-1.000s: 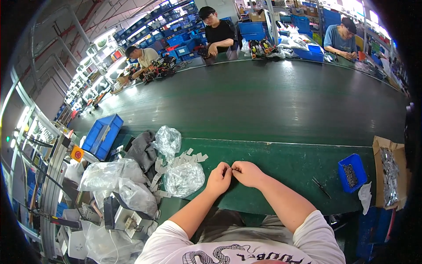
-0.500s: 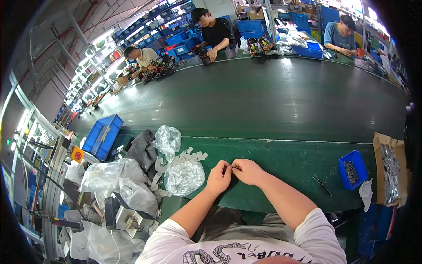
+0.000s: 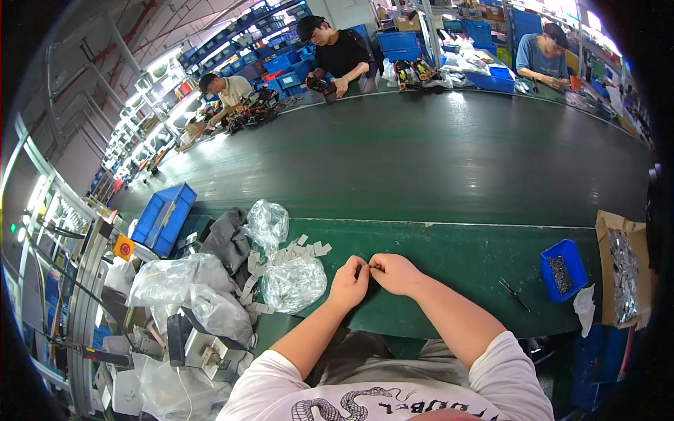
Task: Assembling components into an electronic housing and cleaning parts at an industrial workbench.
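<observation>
My left hand and my right hand meet over the green bench top, their fingertips pinched close together. Whatever sits between the fingers is too small and too covered to make out. Just left of my left hand lies a clear plastic bag with shiny contents. Small pale grey flat pieces are scattered beyond and beside that bag. To the right of my right hand, a pair of dark tweezers rests on the bench.
At the right stand a blue bin of small metal parts and a cardboard box holding silvery packets. Plastic bags and a blue crate crowd the left. Beyond a dark conveyor belt, several people work.
My hands keep almost the same place and pinch. Across the belt, the person in black has shifted slightly, along with the dark part they hold.
</observation>
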### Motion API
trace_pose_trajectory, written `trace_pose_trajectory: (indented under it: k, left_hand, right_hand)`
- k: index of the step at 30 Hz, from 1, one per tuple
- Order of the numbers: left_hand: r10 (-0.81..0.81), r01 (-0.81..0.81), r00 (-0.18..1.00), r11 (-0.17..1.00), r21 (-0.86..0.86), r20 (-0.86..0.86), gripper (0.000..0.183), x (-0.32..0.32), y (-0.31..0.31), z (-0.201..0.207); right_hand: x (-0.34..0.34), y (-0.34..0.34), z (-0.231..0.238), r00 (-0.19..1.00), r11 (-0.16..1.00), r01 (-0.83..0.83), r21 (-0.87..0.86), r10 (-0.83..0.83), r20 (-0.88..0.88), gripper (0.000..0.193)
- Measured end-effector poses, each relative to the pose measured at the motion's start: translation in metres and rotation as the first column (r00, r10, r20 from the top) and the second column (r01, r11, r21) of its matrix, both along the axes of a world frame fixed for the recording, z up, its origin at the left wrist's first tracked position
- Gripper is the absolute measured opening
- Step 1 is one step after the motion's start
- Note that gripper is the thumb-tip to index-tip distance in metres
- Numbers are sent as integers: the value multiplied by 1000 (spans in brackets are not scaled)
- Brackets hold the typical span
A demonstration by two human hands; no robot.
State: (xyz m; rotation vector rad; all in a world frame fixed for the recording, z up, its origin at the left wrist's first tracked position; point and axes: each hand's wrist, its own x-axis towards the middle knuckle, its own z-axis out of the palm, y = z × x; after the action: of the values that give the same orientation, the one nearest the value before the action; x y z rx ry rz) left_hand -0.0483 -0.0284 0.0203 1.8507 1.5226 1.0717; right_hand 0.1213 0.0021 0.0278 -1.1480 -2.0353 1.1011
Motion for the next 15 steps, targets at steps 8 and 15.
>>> trace_pose_trajectory:
  k: [8, 15]
  left_hand:
    - [-11, 10, 999, 1000, 21, 38, 9, 0, 1, -6]
    - [-7, 7, 1000, 1000, 21, 14, 10, 1, 1, -3]
  right_hand:
    - [1, 2, 0, 1000, 1000, -5, 19, 5, 5, 20]
    - [0, 0, -2, 1000, 1000, 4, 5, -3, -13, 21]
